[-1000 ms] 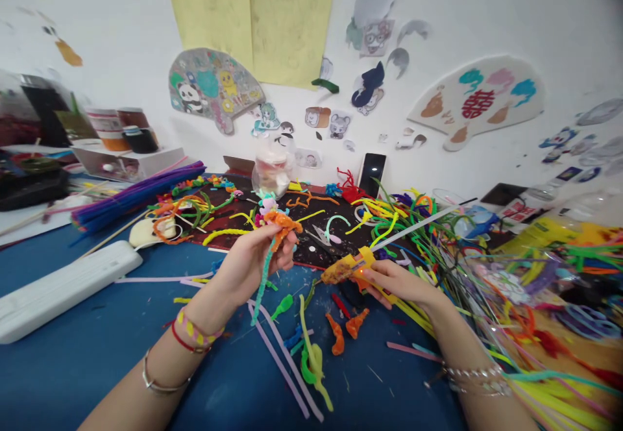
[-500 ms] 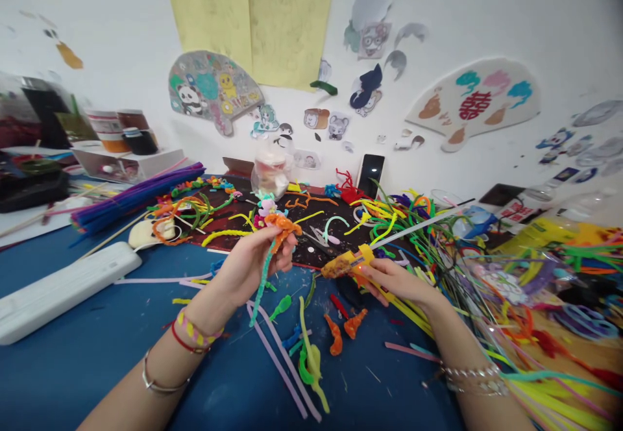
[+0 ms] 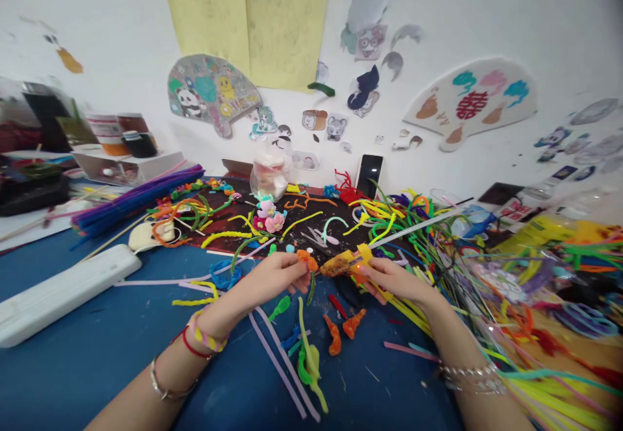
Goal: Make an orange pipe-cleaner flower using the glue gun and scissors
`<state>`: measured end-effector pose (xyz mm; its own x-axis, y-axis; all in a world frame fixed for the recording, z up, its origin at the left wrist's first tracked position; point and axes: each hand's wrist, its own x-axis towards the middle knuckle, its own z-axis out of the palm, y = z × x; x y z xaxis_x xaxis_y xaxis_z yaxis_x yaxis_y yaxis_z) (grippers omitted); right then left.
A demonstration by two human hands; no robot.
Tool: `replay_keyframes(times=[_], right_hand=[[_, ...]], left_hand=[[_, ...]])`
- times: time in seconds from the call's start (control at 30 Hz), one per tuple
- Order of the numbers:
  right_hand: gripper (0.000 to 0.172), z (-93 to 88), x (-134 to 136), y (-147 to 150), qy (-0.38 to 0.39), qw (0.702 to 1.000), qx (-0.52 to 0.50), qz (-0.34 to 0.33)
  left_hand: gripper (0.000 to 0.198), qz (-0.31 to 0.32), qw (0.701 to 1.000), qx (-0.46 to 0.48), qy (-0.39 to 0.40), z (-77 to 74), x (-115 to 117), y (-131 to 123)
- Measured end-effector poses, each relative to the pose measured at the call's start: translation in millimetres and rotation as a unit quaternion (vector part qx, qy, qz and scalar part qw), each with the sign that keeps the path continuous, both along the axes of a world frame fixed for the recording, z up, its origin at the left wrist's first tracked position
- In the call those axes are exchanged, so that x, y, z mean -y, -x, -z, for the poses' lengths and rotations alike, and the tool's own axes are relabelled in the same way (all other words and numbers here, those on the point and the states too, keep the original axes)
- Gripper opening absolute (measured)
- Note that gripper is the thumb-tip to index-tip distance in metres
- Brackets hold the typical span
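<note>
My left hand (image 3: 275, 280) is closed on a small orange pipe-cleaner piece (image 3: 307, 259), held low over the blue table (image 3: 97, 353). The piece sits right at the tip of a yellow glue gun (image 3: 348, 262), which my right hand (image 3: 396, 282) grips; a white glue stick (image 3: 418, 225) juts from its back. Below the hands lie orange pipe-cleaner bits (image 3: 343, 330) and a green and yellow pipe-cleaner shape (image 3: 309, 359).
A heap of coloured pipe cleaners (image 3: 487, 269) covers the right side. A black mat (image 3: 272, 223) with a pink flower figure (image 3: 270, 217) and scissors (image 3: 316, 239) lies behind the hands. A white long case (image 3: 58, 291) lies left, a purple pipe-cleaner bundle (image 3: 136, 194) behind it, a phone (image 3: 370, 174) against the wall.
My left hand has dropped from its raised position and moved right, bringing the orange piece to the glue gun's tip. The right hand has barely moved.
</note>
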<state>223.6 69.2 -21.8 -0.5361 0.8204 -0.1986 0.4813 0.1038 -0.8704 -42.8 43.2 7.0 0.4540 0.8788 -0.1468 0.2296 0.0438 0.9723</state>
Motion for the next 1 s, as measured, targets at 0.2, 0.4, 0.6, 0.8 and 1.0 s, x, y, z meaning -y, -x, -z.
replay_keyframes(times=[0.2, 0.4, 0.6, 0.8, 1.0], right_hand=[[0.045, 1.5, -2, -1, 0.001, 1.000, 0.002, 0.002], [0.044, 2.9, -3, -2, -0.002, 1.000, -0.003, -0.002], [0.043, 3.1, -3, -2, -0.002, 1.000, 0.001, 0.002], [0.044, 6.9, -5, -3, -0.007, 1.000, -0.003, 0.002], [0.044, 6.0, -5, -3, -0.003, 1.000, -0.004, 0.000]], left_hand=[[0.032, 0.031, 0.998, -0.056, 0.000, 14.9, 0, -10], [0.034, 0.041, 0.997, -0.069, -0.015, 21.2, -2, -12], [0.035, 0.050, 0.996, -0.078, -0.009, 33.1, -7, -12], [0.034, 0.059, 0.996, -0.068, -0.020, 29.3, -5, -15], [0.032, 0.100, 0.988, -0.083, -0.084, 14.3, 4, -19]])
